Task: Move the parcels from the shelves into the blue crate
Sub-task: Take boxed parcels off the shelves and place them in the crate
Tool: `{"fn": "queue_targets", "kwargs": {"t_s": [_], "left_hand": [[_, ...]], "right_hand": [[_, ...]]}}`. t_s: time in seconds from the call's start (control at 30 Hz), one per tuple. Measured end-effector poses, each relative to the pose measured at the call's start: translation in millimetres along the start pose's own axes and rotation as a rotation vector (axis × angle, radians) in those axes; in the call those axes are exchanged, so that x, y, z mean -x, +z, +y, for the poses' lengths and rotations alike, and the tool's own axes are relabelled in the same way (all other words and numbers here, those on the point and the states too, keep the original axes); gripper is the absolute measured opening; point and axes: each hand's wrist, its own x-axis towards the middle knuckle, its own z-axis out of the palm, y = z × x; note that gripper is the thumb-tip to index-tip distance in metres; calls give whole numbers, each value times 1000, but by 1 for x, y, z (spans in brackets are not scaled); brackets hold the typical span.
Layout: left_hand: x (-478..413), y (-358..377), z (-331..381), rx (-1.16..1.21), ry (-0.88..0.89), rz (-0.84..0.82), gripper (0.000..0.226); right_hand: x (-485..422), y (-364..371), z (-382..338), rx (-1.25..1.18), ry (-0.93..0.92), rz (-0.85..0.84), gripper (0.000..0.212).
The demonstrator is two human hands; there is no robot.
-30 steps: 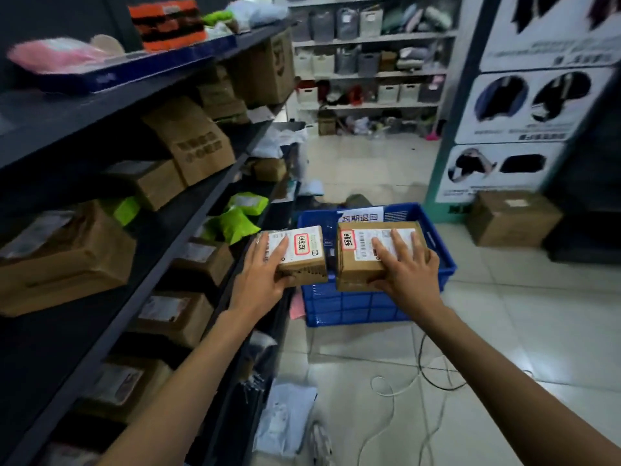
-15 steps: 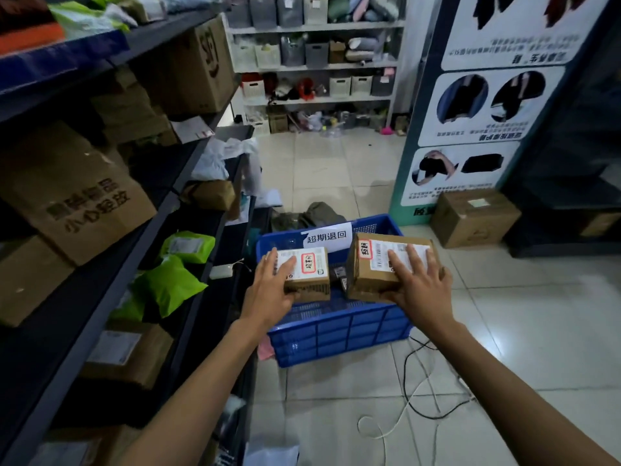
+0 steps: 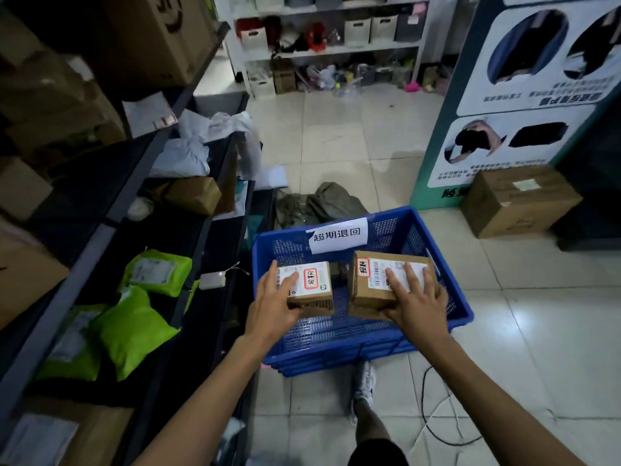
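Note:
A blue mesh crate (image 3: 450,284) with a white paper sign stands on the tiled floor in front of me. My left hand (image 3: 274,306) grips a small cardboard parcel (image 3: 314,287) with a white label and red-framed sticker, held over the crate's left half. My right hand (image 3: 415,302) grips a larger cardboard parcel (image 3: 369,282) with a shipping label over the right half. Both parcels sit above the crate's floor, level with its rim. On the dark shelves (image 3: 134,183) at left lie green bag parcels (image 3: 134,327) and brown boxes.
A large cardboard box (image 3: 517,200) sits on the floor at right beside a printed poster panel. A dark green bag (image 3: 322,205) lies behind the crate. Cables (image 3: 433,422) trail on the tiles near my foot (image 3: 364,385). White racks with bins line the back wall.
I have stepped closer to the crate and lowered my view. Both parcels have moved from in front of the crate to over its inside, lower down.

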Motion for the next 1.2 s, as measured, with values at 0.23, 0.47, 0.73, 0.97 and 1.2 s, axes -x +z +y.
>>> {"fn": "queue_targets", "kwargs": {"t_s": [0.23,0.47,0.73,0.97,1.2], "left_hand": [[-106,77,-16,123,-209,-65,75],[-181,183,-53,123,-351,-176,74],[-253,344,-125,100,-320,-273,73],[-299,501,-214,48,-287,-248,75],[-360,637,-287,75,-213,-121,70]], "right_hand": [[-133,80,11,7,-126,-209,91],[-215,192,27,31,-201,-346,88],[-281,369,47,44,-271,-431,84],[-336,554,52,76,-296,-441,82],[-397,704,57,97,-283,-368,82]]}}
